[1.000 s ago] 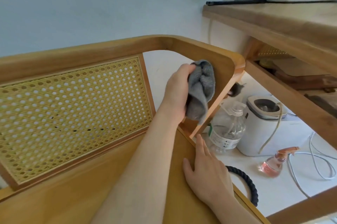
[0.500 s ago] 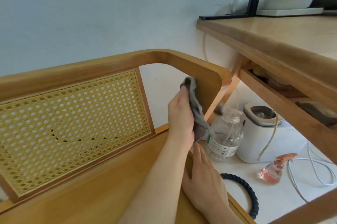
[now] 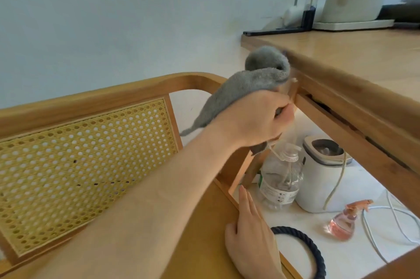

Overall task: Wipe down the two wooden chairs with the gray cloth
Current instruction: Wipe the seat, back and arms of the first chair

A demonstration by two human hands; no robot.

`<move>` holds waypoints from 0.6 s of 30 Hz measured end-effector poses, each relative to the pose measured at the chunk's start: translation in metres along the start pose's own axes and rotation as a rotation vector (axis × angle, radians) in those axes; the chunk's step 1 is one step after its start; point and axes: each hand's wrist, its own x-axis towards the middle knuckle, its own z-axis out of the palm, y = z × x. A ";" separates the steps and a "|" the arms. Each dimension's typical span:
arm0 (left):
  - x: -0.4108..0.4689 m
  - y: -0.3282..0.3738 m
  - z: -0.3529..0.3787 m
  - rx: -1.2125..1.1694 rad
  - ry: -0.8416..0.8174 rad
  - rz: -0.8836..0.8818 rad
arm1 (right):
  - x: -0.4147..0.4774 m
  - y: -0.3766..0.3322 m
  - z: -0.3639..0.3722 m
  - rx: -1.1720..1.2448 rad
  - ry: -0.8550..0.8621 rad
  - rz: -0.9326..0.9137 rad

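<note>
Gray cloth bunched in left grip, perhaps against desk edge; right grip spread flat on chair; bottle beside.

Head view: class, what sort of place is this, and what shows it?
Probably a home room: a cane-backed wooden chair beside a wooden table, with a pink spray bottle and a corded white appliance on the floor beneath.

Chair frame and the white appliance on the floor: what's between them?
A clear plastic bottle stands between the chair frame and the white appliance; the head view shows it.
</note>
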 end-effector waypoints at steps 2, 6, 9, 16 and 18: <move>0.013 -0.019 -0.001 -0.191 -0.123 -0.097 | -0.006 0.011 -0.013 -0.073 -0.020 0.106; 0.016 -0.055 -0.002 -0.391 -0.113 -0.443 | -0.008 -0.005 -0.011 0.246 0.269 0.053; 0.023 -0.083 -0.003 -0.311 -0.223 -0.577 | -0.007 -0.025 -0.053 0.201 0.709 -0.211; 0.031 -0.131 -0.023 -0.012 -0.475 -0.706 | 0.059 -0.142 -0.153 -0.633 0.406 -0.182; 0.030 -0.141 -0.028 0.194 -0.521 -0.677 | 0.083 -0.146 -0.166 -0.760 0.263 -0.112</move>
